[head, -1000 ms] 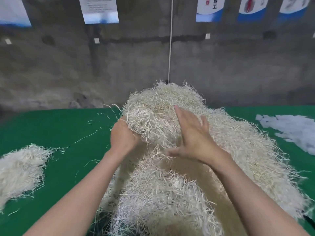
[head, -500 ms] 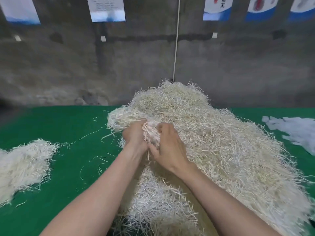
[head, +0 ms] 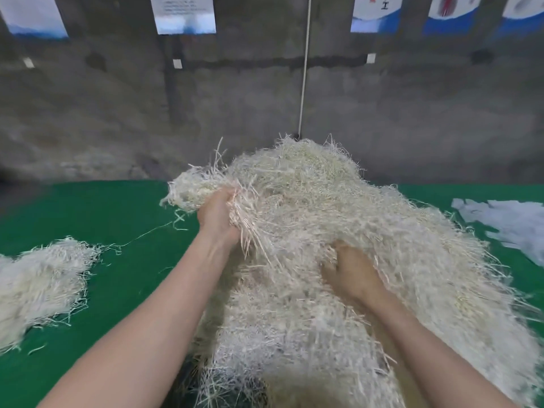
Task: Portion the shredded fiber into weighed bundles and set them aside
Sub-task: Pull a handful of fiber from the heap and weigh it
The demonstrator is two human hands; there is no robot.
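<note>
Your left hand [head: 216, 220] grips a light, tangly tuft [head: 192, 191]; scoop deep. Your right hand [head: 351, 273] sinks into the pile [head: 397, 245], its grip unclear.

- The shredded fiber [head: 338, 225], heaped at the centre of the frame, is showing as dry, pale, straw-like strands, matt and rough, with frayed ends sticking out.
- A tuft of it is bristling stiff and wiry from the left hand [head: 216, 220] gripping it, centre-left.
- A smaller bundle [head: 38, 278] at the left edge is looking equally pale, matt and tangled.
- The table cover [head: 88, 213] is reading as green, felt-like cloth, matt and even.
- Pale sheets [head: 506, 228] at the right edge are looking thin and soft; whether they are paper or fabric is unclear.
- The wall [head: 426, 113] behind is appearing as bare grey concrete, rough and blotchy.
- Posters [head: 184, 13] along the top edge are giving off a slight sheen.
</note>
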